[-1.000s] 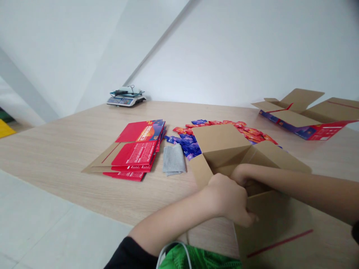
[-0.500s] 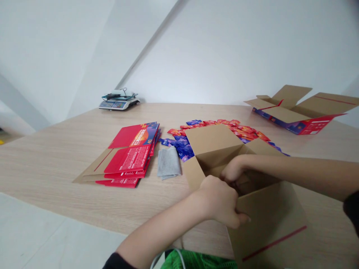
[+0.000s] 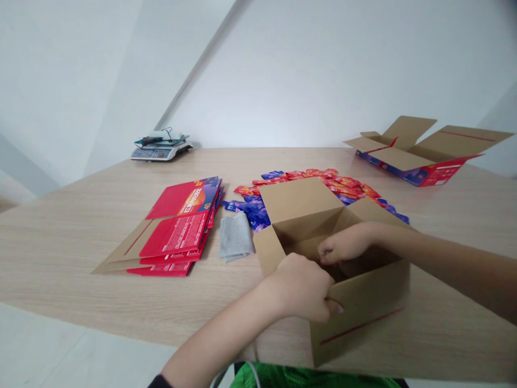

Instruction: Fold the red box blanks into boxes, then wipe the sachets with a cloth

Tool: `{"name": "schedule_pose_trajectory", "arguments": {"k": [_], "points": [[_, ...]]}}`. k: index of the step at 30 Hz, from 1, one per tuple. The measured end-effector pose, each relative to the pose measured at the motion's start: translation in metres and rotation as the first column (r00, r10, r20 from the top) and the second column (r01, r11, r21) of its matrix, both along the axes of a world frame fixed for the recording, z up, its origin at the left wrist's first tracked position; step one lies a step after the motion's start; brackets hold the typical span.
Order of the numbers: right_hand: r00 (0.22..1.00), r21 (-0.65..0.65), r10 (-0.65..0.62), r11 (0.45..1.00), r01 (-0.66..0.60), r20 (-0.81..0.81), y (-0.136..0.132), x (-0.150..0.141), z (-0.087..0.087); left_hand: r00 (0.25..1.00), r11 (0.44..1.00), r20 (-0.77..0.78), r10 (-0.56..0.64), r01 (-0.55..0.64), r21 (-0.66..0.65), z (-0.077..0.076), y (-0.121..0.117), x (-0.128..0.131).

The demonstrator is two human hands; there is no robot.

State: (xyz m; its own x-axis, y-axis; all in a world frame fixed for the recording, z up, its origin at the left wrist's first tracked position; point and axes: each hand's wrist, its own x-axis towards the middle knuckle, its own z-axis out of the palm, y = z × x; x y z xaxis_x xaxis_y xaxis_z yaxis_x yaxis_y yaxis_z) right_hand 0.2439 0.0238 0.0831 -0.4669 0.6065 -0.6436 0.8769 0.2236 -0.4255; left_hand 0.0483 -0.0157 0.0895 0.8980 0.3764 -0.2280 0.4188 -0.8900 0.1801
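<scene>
In the head view, the open cardboard carton (image 3: 363, 307) stands on the table (image 3: 214, 293), near the folded gray cloth (image 3: 235, 237). The left hand (image 3: 304, 288) grips the carton's near rim; the right hand (image 3: 348, 245) curls inside, contents unclear.

the top red folded carton (image 3: 177, 229) bears "40"; its chinese lettering is too blurred to read

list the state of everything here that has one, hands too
near box: open, flaps folded outward
far box: open, flaps spread
cartons: flattened, stacked
cloth: folded
packets: spread loose
scale: things piled on top
left hand: gripping near box's edge
right hand: inside near box, fingers curled
</scene>
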Motion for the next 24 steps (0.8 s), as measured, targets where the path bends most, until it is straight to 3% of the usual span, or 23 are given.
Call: {"name": "schedule_pose_trajectory", "arguments": {"k": [2,5,9,12,15,17,20,24], "points": [[0.998,-0.098,-0.046,0.994,0.043,-0.034,-0.019,0.023,0.019,1.0,1.0,0.006,-0.021,0.021,-0.019,0.0,0.003,-0.002],[0.994,-0.099,-0.112,0.989,0.111,0.001,-0.055,0.048,0.034,0.998,0.995,0.002,-0.061,0.06,-0.078,0.003,0.005,-0.003],[0.985,0.121,-0.172,0.978,0.168,0.021,-0.097,0.049,0.025,0.996,0.987,-0.067,-0.065,0.054,-0.151,0.016,0.001,-0.003],[0.994,0.349,-0.095,0.931,0.11,-0.061,-0.117,0.039,0.013,0.984,0.97,-0.159,-0.076,0.036,-0.241,0.038,-0.004,-0.004],[0.993,0.432,-0.052,0.897,0.092,-0.104,-0.132,0.036,0.011,0.977,0.952,-0.186,-0.106,0.045,-0.304,0.062,-0.001,0.003],[0.991,0.429,-0.053,0.898,0.1,-0.12,-0.138,0.037,0.01,0.968,0.939,-0.219,-0.12,0.039,-0.342,0.07,0.008,0.018],[0.988,0.415,-0.043,0.904,0.101,-0.146,-0.143,0.037,0.007,0.921,0.886,-0.341,-0.19,0.011,-0.464,0.054,0.029,0.053],[0.982,0.421,-0.011,0.902,0.092,-0.19,-0.146,0.035,0.0,0.79,0.901,-0.582,-0.193,-0.093,-0.424,-0.002,0.051,0.107]]}}
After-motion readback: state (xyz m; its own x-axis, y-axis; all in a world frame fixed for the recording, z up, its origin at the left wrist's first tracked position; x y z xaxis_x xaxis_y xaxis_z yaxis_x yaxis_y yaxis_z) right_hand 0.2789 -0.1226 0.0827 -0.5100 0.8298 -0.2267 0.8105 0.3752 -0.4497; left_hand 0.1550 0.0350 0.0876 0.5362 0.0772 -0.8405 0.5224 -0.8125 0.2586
